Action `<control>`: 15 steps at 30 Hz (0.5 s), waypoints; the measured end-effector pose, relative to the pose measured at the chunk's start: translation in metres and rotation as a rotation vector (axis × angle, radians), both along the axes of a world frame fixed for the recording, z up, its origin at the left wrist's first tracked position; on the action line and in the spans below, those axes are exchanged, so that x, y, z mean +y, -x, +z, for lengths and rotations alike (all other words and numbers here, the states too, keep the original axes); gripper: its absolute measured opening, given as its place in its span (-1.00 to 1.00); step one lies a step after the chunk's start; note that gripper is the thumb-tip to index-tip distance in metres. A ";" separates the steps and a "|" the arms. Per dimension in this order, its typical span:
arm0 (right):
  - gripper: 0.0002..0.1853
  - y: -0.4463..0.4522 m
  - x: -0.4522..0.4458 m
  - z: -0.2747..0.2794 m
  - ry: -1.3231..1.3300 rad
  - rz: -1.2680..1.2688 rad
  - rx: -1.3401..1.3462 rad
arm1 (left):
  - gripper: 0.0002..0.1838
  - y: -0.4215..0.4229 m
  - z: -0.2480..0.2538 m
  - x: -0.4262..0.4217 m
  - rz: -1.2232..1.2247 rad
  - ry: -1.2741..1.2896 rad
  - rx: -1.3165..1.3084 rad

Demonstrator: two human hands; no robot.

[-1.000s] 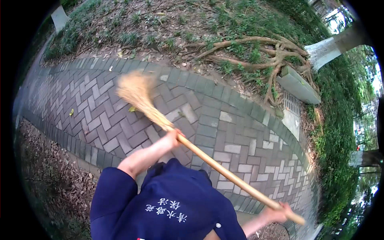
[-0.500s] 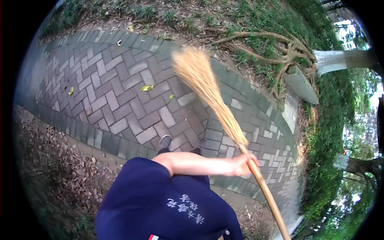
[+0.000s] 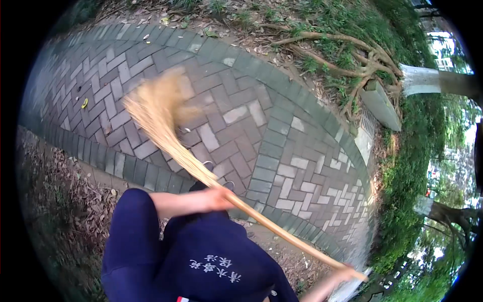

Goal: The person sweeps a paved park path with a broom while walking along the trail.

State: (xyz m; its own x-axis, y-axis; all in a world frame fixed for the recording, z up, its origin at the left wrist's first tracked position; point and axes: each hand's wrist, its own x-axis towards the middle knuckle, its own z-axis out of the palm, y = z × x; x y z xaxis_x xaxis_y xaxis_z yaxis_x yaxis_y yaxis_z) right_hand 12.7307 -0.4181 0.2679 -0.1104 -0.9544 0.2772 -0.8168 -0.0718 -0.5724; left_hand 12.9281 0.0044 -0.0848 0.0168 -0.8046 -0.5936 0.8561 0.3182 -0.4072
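A long broom with a smooth wooden handle and straw-coloured bristles slants across the head view. My left hand (image 3: 219, 199) is closed around the broom (image 3: 191, 163) just below where the bristles begin. Near the far end of the handle, at lower right, my right hand (image 3: 343, 275) is wrapped around the wood. The bristle tips are blurred and spread over the brick path (image 3: 236, 151), left of centre. A yellow leaf (image 3: 84, 103) lies on the bricks further left. The bristles cover part of the paving beneath them.
My shoes (image 3: 229, 185) are just beyond the handle. Fallen leaves (image 3: 75, 191) cover the soil at left. Along the far edge, exposed tree roots (image 3: 365, 65), a stone block (image 3: 381, 105) and a drain grate (image 3: 368, 124) lie near a white-painted trunk (image 3: 420, 79).
The broom head has swung left and down toward my feet, over where yellow-green leaves lay. My left hand moved left with it, and my right hand has come into view on the handle.
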 end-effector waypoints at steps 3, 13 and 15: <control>-0.94 -0.062 0.114 -0.157 -0.492 0.021 -0.873 | -0.83 -0.072 -0.065 0.155 0.492 -0.793 -0.044; -0.88 -0.137 0.104 -0.060 -0.283 0.405 -1.114 | -0.88 -0.163 0.127 0.146 0.809 -0.288 -0.106; -0.83 -0.125 0.070 -0.011 0.000 0.562 -1.068 | -0.90 -0.175 0.163 0.101 0.719 -0.204 -0.140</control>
State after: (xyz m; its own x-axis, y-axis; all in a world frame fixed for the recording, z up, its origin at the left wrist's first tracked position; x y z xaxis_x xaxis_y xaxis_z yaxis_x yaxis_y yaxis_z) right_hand 12.8559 -0.3479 0.2570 0.1470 -0.9429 0.2990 0.2134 -0.2649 -0.9404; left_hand 13.1029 0.1051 0.0787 0.5814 -0.4418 -0.6832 0.4490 0.8745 -0.1833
